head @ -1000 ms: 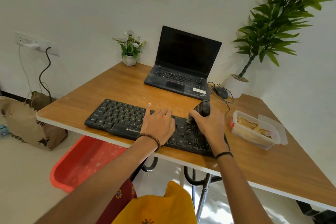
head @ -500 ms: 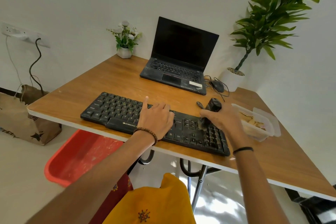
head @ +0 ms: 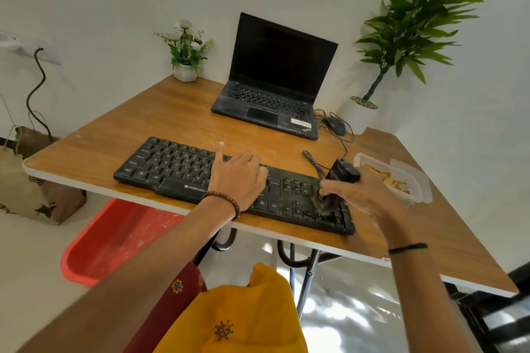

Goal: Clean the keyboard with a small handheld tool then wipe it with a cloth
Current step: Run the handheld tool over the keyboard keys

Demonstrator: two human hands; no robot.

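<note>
Gripping the black handheld tool (head: 342, 173) in our right hand (head: 365, 195), we hold its blurred, hard-to-read tip on the keyboard (head: 177, 169) number pad. Our left hand (head: 239, 180) lies flat mid-keyboard as before, and the tool has shifted slightly rightward.

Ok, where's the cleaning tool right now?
Head view: the black handheld tool is gripped by the right hand, its tip on the right end of the keyboard, just left of the clear plastic container.
</note>
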